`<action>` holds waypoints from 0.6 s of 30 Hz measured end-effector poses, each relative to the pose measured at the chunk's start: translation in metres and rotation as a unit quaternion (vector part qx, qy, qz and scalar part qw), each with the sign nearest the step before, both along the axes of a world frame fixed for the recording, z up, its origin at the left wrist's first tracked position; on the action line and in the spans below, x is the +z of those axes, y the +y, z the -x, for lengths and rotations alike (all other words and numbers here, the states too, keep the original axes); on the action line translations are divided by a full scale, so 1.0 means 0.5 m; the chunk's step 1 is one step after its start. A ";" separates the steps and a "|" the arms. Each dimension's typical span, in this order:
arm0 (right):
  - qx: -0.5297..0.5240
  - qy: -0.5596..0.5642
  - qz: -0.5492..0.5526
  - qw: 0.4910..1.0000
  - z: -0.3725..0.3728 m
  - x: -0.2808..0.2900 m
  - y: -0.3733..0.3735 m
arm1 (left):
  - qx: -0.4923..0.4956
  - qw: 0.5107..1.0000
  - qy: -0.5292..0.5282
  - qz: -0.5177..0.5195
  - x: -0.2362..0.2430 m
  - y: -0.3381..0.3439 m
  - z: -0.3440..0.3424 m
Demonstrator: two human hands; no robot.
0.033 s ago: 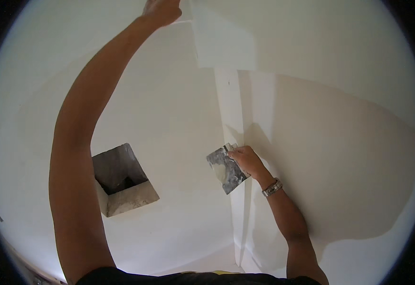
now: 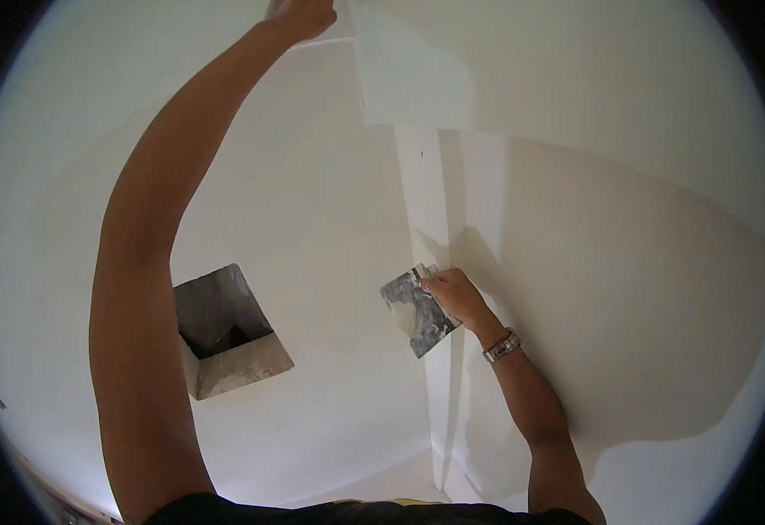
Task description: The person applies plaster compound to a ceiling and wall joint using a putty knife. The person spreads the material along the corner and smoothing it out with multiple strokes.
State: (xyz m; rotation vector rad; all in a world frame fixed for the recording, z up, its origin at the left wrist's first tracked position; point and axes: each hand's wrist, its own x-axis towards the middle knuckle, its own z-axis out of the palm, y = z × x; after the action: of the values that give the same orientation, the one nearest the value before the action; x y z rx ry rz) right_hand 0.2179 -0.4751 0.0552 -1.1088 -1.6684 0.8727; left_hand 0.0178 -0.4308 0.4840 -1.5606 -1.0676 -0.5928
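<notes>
person's right hand (image 2: 458, 297), fingers closed on a paste-smeared grey blade (image 2: 435, 330), right of the square wall opening (image 2: 247, 366), left hand (image 2: 305, 17) well above that opening, partly out of view, finger spread and hold impossible to tell

Lit kinda unevenly, tbh. Most of the right wall (image 2: 628, 262) is covered by a big curved shadow, while a cooler, brighter white is picked up low on the left wall (image 2: 330, 446). A smaller, soft shadow is thrown just above the right fingers (image 2: 439, 282), and the inside of the square opening (image 2: 225, 306) is left pretty murky. Small glints are caught on the metal watch (image 2: 501, 345). Straight edges are bent by the fisheye, corners are swallowed by black, but the middle's kept decently sharp.
</notes>
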 end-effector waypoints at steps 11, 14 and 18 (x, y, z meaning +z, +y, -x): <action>0.024 -0.009 -0.049 0.998 -0.006 -0.021 0.018 | 0.048 0.997 -0.054 0.036 0.052 0.012 -0.064; 0.001 -0.025 -0.030 0.999 -0.003 -0.014 0.016 | 0.057 0.996 -0.051 0.034 0.043 0.013 -0.071; -0.001 -0.021 -0.019 1.000 -0.003 0.004 -0.001 | 0.039 0.996 -0.042 0.075 0.011 -0.017 -0.080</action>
State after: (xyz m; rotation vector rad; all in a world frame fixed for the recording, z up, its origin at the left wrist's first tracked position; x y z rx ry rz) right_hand 0.2194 -0.4756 0.0571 -1.1089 -1.7126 0.8174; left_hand 0.0577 -0.4395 0.4896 -1.6261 -1.2549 -0.5384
